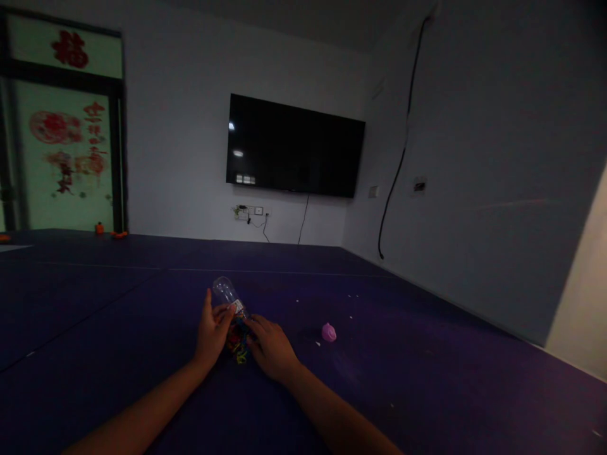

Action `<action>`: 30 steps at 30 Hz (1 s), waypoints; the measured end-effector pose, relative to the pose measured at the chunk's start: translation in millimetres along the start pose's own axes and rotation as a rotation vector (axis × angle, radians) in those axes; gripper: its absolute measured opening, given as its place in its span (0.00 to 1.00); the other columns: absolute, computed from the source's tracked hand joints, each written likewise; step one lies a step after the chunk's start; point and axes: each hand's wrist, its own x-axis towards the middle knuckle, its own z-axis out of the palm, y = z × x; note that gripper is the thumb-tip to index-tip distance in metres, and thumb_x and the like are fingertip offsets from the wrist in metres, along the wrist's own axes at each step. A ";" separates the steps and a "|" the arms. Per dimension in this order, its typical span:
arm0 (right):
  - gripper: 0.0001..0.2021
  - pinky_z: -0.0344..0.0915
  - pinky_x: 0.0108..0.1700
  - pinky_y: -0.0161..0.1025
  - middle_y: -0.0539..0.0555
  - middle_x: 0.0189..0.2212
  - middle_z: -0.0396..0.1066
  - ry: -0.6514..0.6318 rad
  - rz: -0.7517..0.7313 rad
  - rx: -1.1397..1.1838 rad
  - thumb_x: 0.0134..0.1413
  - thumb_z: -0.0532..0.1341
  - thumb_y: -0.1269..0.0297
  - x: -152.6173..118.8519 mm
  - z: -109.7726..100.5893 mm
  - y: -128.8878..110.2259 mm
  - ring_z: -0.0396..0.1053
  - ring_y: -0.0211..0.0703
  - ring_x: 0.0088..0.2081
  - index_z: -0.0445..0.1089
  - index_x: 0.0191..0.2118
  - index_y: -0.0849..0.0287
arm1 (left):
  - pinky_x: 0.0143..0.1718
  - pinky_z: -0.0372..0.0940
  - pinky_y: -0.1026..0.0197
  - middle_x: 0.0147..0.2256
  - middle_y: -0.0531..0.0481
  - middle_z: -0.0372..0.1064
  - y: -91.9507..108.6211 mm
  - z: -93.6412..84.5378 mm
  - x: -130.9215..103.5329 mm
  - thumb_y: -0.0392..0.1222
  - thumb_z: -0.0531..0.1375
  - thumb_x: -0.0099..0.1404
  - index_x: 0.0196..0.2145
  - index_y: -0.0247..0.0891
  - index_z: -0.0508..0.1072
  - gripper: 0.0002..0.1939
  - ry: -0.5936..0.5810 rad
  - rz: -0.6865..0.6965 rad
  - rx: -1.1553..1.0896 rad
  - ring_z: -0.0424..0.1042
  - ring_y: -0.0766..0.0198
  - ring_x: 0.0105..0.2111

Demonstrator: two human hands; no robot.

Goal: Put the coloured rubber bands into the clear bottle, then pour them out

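we have a clear plastic container (224, 289) between our two hands, a little left of the view's middle. it is tilted, its rounded end up and to the left, its lower end hidden by fingers; a small white label (238, 307) shows on its side. our left hand (211, 332) is closed around it, one digit raised along its left edge. our right hand (274, 349) has curled fingers at the lower end, but we cannot tell whether they grip it or only touch. beneath, between the hands, we see a tangle of colourful pieces (238, 349).

to the right, apart from the hands, a pink lump (329, 332) sits on the dark purple surface (427, 392), with white specks scattered near it. farther out, we see a black television (296, 146) on the wall, a dark hanging cable (397, 170) to its right, and at far left a door (66, 164) with red decorations.
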 end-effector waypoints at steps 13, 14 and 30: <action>0.24 0.58 0.54 0.48 0.58 0.57 0.59 -0.034 -0.006 0.000 0.58 0.53 0.67 0.8 -1.6 0.5 0.59 0.49 0.56 0.54 0.60 0.55 | 0.36 0.70 0.58 0.34 0.50 0.72 1.1 0.1 0.7 0.48 0.63 0.55 0.64 0.38 0.45 0.45 -0.011 -0.041 -0.016 0.75 0.60 0.33; 0.24 0.58 0.54 0.48 0.58 0.57 0.59 -0.035 -0.005 -0.001 0.58 0.53 0.67 0.9 -1.7 0.4 0.59 0.49 0.56 0.54 0.60 0.55 | 0.36 0.70 0.58 0.34 0.50 0.72 0.3 0.0 0.9 0.48 0.63 0.55 0.64 0.38 0.45 0.45 -0.012 -0.042 -0.016 0.75 0.60 0.32; 0.15 0.58 0.53 0.47 0.57 0.52 0.66 0.005 0.059 -0.014 0.59 0.53 0.66 1.1 -0.2 -0.5 0.62 0.48 0.53 0.65 0.51 0.56 | 0.50 0.62 0.48 0.45 0.44 0.70 -3.9 -2.0 -3.0 0.47 0.58 0.61 0.61 0.42 0.51 0.34 -0.064 0.342 0.322 0.70 0.55 0.45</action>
